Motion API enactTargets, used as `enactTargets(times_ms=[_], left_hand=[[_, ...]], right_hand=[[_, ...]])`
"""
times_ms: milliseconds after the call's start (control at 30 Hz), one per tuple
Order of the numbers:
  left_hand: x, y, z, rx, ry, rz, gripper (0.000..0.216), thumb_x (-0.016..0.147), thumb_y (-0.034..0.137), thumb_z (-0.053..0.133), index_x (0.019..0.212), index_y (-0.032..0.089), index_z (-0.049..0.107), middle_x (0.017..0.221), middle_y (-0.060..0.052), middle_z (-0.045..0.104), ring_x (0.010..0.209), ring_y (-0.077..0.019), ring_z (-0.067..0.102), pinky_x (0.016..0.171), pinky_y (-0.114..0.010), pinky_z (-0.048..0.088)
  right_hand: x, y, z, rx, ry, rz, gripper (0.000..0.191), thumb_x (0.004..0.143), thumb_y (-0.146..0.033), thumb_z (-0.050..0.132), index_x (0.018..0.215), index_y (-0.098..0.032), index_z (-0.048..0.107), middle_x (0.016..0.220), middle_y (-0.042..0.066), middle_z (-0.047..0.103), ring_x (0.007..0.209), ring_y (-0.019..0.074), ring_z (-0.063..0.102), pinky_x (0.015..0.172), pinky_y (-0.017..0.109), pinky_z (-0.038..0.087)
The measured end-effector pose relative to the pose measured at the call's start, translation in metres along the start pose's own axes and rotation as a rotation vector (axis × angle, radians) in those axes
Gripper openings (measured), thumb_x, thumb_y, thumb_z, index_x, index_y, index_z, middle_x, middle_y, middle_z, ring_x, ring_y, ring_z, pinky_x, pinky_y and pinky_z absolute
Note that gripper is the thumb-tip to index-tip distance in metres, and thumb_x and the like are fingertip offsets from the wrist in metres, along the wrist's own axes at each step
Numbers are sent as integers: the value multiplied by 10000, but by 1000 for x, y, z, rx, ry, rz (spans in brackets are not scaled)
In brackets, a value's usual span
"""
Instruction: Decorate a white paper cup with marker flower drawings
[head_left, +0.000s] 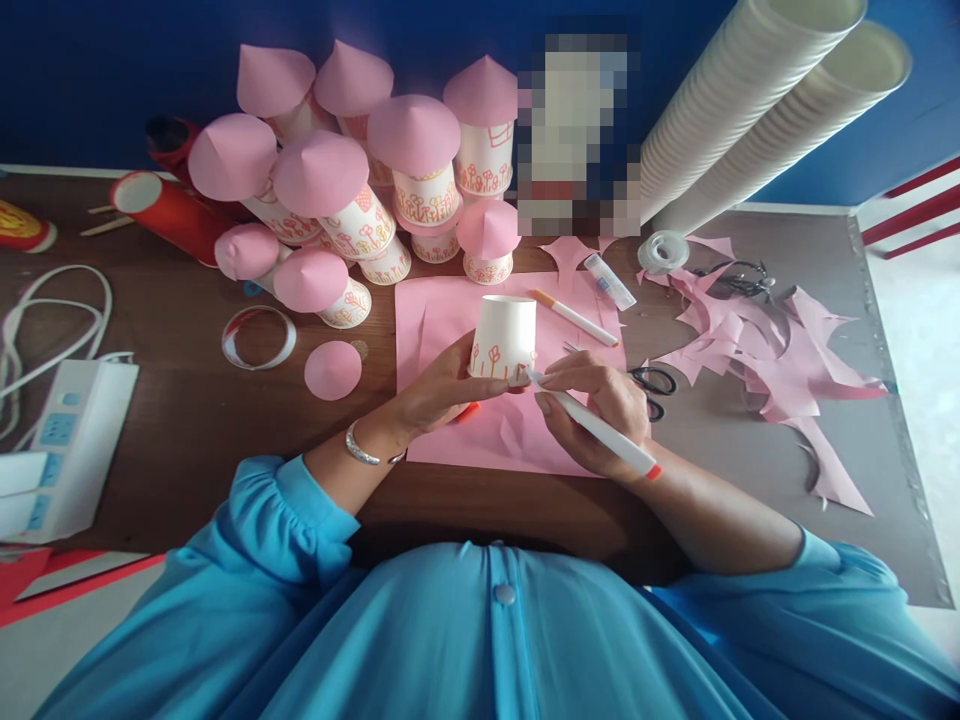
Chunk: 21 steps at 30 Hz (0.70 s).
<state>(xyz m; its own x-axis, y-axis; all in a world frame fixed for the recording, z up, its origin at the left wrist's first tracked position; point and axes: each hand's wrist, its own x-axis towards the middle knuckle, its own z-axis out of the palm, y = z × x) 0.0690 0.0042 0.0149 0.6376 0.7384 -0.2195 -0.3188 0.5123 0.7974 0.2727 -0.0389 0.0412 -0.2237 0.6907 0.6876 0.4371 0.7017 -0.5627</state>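
My left hand is closed around the lower side of a white paper cup, held upside down with its wide rim low. Red flower drawings run along the cup near that rim. In my right hand is a white marker with a red end, its tip at the cup's lower right side. Under both hands lies pink paper. On it, a second marker with an orange cap rests behind my right hand, and black-handled scissors lie to the right, partly hidden.
Several decorated cups with pink cone roofs stand at the back. Two tall stacks of paper cups lean at the back right. Pink scraps and clear tape lie right; a power strip and tape ring left.
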Motion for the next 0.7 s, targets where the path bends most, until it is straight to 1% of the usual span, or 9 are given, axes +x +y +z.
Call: enactTargets(times_ms=[133, 333, 467, 533, 700], left_hand=[[0, 0, 0, 11, -4, 6, 472, 771, 332, 940, 1161, 196, 713, 1091, -85, 787, 1068, -244, 753, 952, -371, 593], [0, -2, -2, -16, -39, 13, 435, 783, 312, 937, 1153, 217, 727, 1022, -40, 784, 1004, -200, 754, 954, -352, 593], [0, -4, -5, -3, -48, 9, 454, 800, 289, 923, 1201, 219, 722, 1089, -55, 786, 1029, -202, 758, 952, -339, 589], [0, -4, -5, 8, -47, -1, 464, 795, 298, 926, 1201, 207, 720, 1090, -67, 785, 1026, -209, 759, 950, -344, 592], [1, -1, -2, -20, -45, -7, 477, 737, 328, 964, 1128, 206, 720, 976, -48, 775, 985, -221, 757, 940, -369, 603]], right_hand=[[-2, 2, 2, 5, 14, 8, 249, 876, -38, 686, 1001, -245, 630, 801, 2, 718, 680, 181, 742, 587, 300, 607], [-2, 2, 2, -25, -1, 12, 224, 887, -60, 695, 993, -243, 621, 790, 4, 729, 675, 176, 751, 581, 281, 603], [-2, 2, 1, -41, -3, 12, 212, 900, -72, 698, 996, -244, 622, 802, 1, 739, 686, 176, 758, 597, 285, 623], [-3, 2, 0, -51, -1, 25, 200, 909, -81, 701, 998, -242, 624, 816, 3, 744, 700, 180, 763, 606, 294, 633], [-3, 2, -1, -71, 11, 39, 192, 923, -100, 708, 1010, -249, 624, 827, 3, 739, 704, 178, 756, 610, 296, 639]])
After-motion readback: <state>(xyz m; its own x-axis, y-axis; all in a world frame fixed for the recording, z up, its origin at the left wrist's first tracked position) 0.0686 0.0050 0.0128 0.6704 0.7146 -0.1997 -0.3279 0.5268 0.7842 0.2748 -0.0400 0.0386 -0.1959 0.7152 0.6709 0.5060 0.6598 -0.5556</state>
